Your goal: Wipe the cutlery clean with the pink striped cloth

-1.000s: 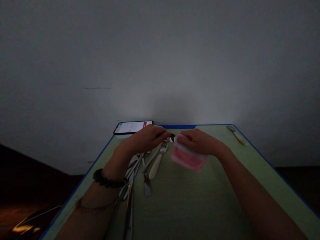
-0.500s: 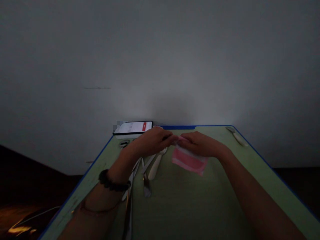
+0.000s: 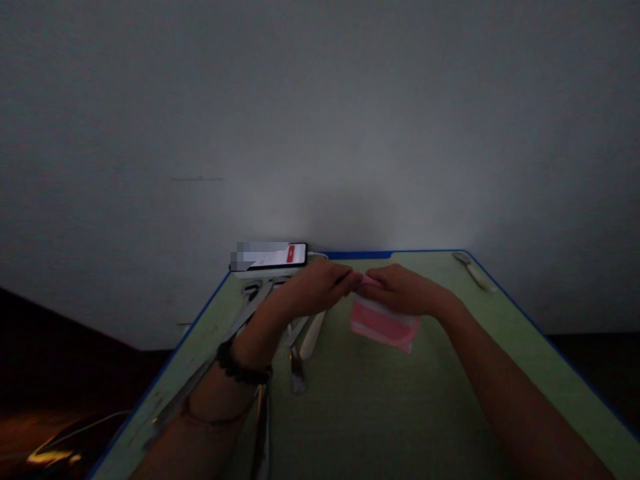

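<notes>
My right hand (image 3: 397,288) is closed on a small pink-and-white cloth (image 3: 384,325), whose lower part hangs below the fingers over the table. My left hand (image 3: 325,285) is pinched shut right beside it, fingertips meeting the cloth's upper edge. What the left fingers grip is hidden between the two hands. Under and around my left forearm lies loose metal cutlery (image 3: 297,373), several pieces overlapping. Among it, a pale handle (image 3: 313,337) sticks out just below my left hand.
A phone (image 3: 273,256) with a lit screen lies at the table's back left, a white cable at its end. A utensil with a pale handle (image 3: 477,275) rests near the back right corner. The green table (image 3: 380,420) has a blue edge and meets a grey wall (image 3: 350,120).
Both hands have come together; the shiny dark-and-silver bit seen between them a second ago is now covered. My left forearm has shifted right, uncovering more cutlery on its left.
</notes>
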### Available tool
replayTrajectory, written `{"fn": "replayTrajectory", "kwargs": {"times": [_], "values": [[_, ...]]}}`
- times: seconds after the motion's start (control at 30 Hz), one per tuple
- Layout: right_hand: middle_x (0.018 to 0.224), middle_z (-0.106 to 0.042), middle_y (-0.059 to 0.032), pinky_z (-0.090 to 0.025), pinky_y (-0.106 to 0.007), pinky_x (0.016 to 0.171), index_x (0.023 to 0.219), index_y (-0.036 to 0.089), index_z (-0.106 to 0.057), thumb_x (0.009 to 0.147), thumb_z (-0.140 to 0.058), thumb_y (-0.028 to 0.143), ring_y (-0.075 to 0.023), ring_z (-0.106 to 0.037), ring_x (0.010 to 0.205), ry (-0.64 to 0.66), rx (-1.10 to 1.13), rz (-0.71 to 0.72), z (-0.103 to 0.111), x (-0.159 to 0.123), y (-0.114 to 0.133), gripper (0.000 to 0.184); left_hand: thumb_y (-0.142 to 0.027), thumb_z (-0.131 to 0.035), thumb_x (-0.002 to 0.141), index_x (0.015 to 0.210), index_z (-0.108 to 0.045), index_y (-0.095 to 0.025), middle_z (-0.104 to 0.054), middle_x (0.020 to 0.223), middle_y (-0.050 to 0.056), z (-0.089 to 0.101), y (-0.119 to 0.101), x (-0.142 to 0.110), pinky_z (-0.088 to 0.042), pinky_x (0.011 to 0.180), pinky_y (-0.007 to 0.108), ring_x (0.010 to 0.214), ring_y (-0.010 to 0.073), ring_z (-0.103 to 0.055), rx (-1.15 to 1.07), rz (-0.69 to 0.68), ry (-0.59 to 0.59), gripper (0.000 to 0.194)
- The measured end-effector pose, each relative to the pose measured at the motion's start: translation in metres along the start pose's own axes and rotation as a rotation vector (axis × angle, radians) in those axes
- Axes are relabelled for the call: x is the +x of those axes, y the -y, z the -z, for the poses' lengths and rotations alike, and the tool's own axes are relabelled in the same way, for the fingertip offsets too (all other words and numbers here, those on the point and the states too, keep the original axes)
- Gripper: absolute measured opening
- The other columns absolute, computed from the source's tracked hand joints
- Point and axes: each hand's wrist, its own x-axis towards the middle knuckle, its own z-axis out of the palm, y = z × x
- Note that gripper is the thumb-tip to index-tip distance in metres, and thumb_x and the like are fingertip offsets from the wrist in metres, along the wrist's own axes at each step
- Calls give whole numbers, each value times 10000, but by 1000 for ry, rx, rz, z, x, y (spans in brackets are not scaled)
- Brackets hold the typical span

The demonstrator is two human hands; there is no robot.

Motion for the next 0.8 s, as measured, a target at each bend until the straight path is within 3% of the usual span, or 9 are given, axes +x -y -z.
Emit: {"fn": "replayTrajectory", "kwargs": {"times": [0.53,0.7,0.8], "values": [[582,-496,22,-225,-242,520,652,167,-477,846,-422,292,-78,-367,526,-44,-70,31,4,-2,6,237,-379,-303,924,758,-621,-142,-600,638,14,6,1,-6,-322,536,215,558,85,-497,-94,18,42,430],[584,-491,21,-239,-238,521,657,164,-495,846,-418,307,-83,-372,539,-44,-44,11,3,-2,6,249,-397,-249,931,656,-590,-137,-563,561,0,5,1,-6,-315,511,212,513,81,-481,-138,64,105,510],[593,-495,23,-251,-228,515,674,162,-511,846,-418,325,-83,-381,545,-46,1,7,2,-2,6,255,-391,-248,933,630,-574,-139,-543,531,-1,6,-1,-5,-314,510,216,506,86,-475,-107,78,78,512]]}}
